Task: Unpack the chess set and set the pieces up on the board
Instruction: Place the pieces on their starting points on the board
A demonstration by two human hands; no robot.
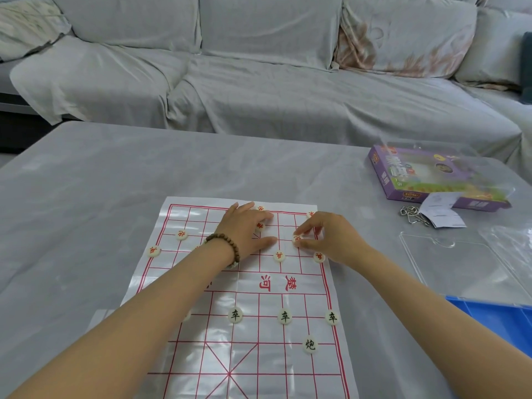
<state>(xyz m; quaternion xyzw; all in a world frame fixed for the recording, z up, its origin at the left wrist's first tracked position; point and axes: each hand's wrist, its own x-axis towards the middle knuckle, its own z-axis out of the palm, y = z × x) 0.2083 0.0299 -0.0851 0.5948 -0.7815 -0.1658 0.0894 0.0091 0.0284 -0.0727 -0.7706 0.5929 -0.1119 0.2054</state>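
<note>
A glossy white board sheet (201, 355) with red grid lines lies flat on the table. Cream round pieces with red characters stand on its far half, among them one at the left (181, 234) and one near the middle (279, 256). Black-character pieces (235, 314) stand on the near half. My left hand (247, 228) rests flat over the far palace area, fingers extended, beside red pieces (260, 225). My right hand (328, 237) pinches a red-character piece (296, 239) between thumb and fingers on the board's far right side.
The purple chess set box (431, 180) lies at the far right of the table, with a paper slip (442, 214) and metal rings (410, 214) beside it. A clear plastic lid (460, 263) and a blue tray (501, 315) lie on the right. A covered sofa (259, 82) stands behind.
</note>
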